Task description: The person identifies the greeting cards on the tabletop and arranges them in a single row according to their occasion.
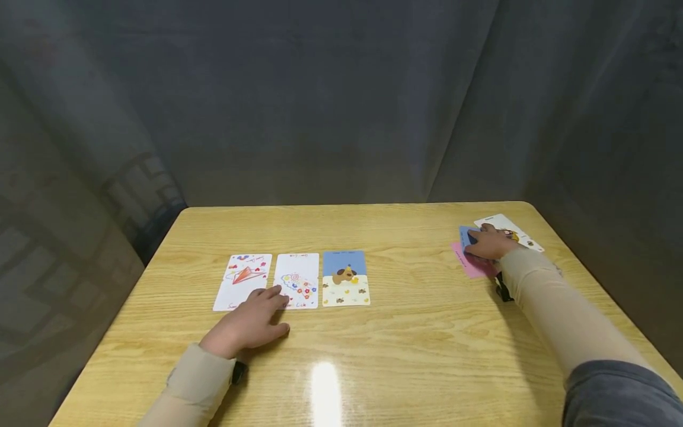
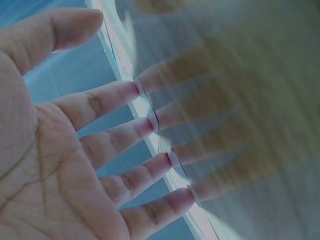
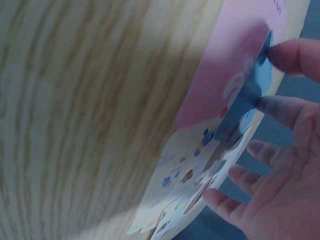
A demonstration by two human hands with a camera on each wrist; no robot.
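Head view, left hand: my left hand [image 1: 248, 325] lay flat on the wooden table [image 1: 416, 332], fingers straight and only slightly spread, holding nothing.
Head view, row of cards: three cards lay side by side just beyond my left fingers. My fingertips touched the lower edge of the flower card [image 1: 297, 280]; the paper-plane card [image 1: 242, 281] sat just left of them, and the dog card [image 1: 345, 277] lay past the flower card, on the thumb side.
Head view, right hand: my right hand [image 1: 489, 243] rested on a loose pile at the far right of the table, well apart from the row.
Head view, pile: a blue card [image 1: 466, 233] sat under my fingers, a pink card [image 1: 472, 265] stuck out toward my wrist, and a white card [image 1: 507, 229] showed beyond my knuckles.
Left wrist view: my left fingers [image 2: 107, 97] were straight and parted, their tips on the glossy tabletop [image 2: 240, 125], gripping nothing.
Right wrist view: my right thumb [image 3: 295, 55] and forefinger pinched the raised edge of the blue card [image 3: 242, 107]. The pink card [image 3: 225, 75] lay flat beneath it, and a white patterned card [image 3: 185, 185] lay under my remaining fingers, which were relaxed.
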